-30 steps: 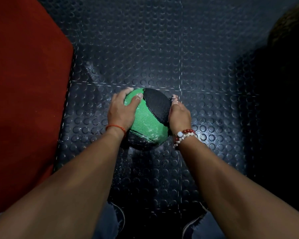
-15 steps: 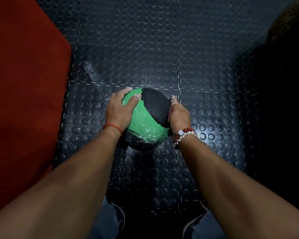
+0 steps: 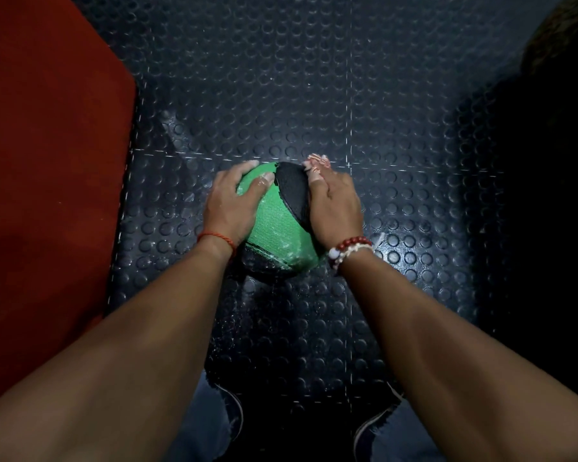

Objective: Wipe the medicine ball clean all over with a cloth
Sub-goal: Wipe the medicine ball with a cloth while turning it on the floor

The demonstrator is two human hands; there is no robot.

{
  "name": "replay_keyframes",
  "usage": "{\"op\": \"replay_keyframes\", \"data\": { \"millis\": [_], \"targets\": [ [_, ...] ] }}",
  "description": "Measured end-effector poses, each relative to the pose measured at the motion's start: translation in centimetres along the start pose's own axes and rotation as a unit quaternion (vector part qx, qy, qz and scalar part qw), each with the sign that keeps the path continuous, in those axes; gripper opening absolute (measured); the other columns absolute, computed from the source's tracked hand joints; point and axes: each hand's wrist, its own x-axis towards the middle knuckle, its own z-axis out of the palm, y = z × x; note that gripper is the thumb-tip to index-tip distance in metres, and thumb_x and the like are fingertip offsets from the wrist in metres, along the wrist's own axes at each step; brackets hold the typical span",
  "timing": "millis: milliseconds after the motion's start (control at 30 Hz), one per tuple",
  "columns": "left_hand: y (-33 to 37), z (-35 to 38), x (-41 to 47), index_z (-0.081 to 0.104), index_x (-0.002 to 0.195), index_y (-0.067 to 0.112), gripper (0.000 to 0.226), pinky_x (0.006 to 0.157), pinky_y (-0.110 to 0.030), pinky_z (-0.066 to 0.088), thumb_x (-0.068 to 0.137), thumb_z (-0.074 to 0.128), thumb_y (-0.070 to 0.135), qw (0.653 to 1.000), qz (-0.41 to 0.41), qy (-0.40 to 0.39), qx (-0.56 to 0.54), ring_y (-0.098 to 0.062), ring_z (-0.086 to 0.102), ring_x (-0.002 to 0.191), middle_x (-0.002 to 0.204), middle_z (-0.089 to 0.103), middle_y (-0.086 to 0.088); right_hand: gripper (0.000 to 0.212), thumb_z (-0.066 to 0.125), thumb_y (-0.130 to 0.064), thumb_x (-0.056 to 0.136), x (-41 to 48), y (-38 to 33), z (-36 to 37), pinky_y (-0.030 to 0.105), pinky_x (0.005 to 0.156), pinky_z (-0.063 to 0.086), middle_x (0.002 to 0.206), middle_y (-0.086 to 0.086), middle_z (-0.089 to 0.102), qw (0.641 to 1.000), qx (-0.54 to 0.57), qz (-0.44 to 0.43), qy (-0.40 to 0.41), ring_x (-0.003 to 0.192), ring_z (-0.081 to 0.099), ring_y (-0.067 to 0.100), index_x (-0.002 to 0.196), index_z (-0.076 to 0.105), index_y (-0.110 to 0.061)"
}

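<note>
Head view, looking down. A green and black medicine ball (image 3: 277, 228) rests on a dark studded rubber floor (image 3: 397, 105), roughly at the centre of the view, held between two hands.

Left hand (image 3: 229, 201): laid over the ball's left upper side, palm down, fingers spread and curved to the green panel, thumb reaching toward the black panel at the top. A thin red cord bracelet (image 3: 216, 237) circles the wrist. The forearm runs in from the near left corner.

Right hand (image 3: 334, 203): pressed flat against the ball's right side along the edge of the black panel, fingers together and pointing to the far side. A pale patterned scrap (image 3: 316, 159) shows at the fingertips; whether it is a cloth, and whether the hand pinches it, cannot be told. A beaded bracelet (image 3: 349, 250) of red and white beads sits at the wrist. The forearm runs in from the near right corner.

Whitish smears mark the green panel near its lower edge.

Edges and room: a red mat (image 3: 47, 195) borders the floor on the left, its edge near the left hand but apart from it. Floor lies open far of the ball. The right side falls into deep shadow, where nothing can be made out. Near the viewer, two shoes (image 3: 371, 428) and jeans stand just short of the ball.
</note>
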Motion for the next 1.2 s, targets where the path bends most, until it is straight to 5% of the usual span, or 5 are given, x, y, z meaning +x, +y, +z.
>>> {"op": "replay_keyframes", "data": {
  "millis": [233,400,800,967,1200],
  "targets": [
    [0.2,0.2,0.2,0.06,0.131,0.033,0.039,0.096,-0.025,0.032,0.094,0.061,0.045,1.0,-0.009,0.008,0.003,-0.01,0.045,0.118,0.133,0.047,0.005,0.041,0.032,-0.039,0.101,-2.8,0.2,1.0,0.023,0.057,0.044,0.121,0.002,0.049,0.994,0.067,0.071,0.044,0.078,0.053,0.011,0.14,0.044,-0.034],
    [0.1,-0.1,0.1,0.057,0.135,0.033,0.042,0.099,-0.028,0.034,0.095,0.059,0.044,1.0,0.005,-0.01,0.023,-0.013,0.047,0.122,0.135,0.048,0.001,0.045,0.029,-0.044,0.098,-2.6,-1.3,1.2,0.047,0.096,0.046,0.141,0.001,0.04,0.998,-0.034,-0.044,0.037,0.123,0.046,0.026,0.141,0.039,-0.037],
    [0.4,0.0,0.2,0.06,0.132,0.032,0.039,0.097,-0.027,0.033,0.095,0.06,0.045,1.0,-0.005,0.0,0.003,-0.011,0.045,0.121,0.135,0.048,0.002,0.04,0.03,-0.039,0.102,-1.7,0.0,0.2,0.017,0.06,0.038,0.13,0.0,0.046,0.993,0.056,0.104,0.015,0.077,0.049,0.007,0.137,0.049,-0.029],
    [0.5,-0.1,0.2,0.058,0.135,0.032,0.04,0.096,-0.023,0.033,0.096,0.059,0.042,1.0,0.009,-0.014,0.018,-0.008,0.046,0.117,0.131,0.047,0.005,0.045,0.03,-0.044,0.097,-3.0,-1.2,1.2,0.048,0.095,0.047,0.139,0.0,0.041,0.997,-0.033,-0.066,0.027,0.123,0.047,0.028,0.14,0.04,-0.036],
    [0.3,-0.2,0.2,0.059,0.134,0.033,0.04,0.1,-0.029,0.034,0.096,0.059,0.044,1.0,0.007,-0.02,-0.002,-0.01,0.044,0.12,0.133,0.046,0.003,0.038,0.037,-0.037,0.102,2.2,-1.1,-1.0,0.027,0.095,0.038,0.139,-0.002,0.052,0.997,0.029,0.026,-0.065,0.123,0.05,0.019,0.132,0.057,-0.026]
  ]
}}
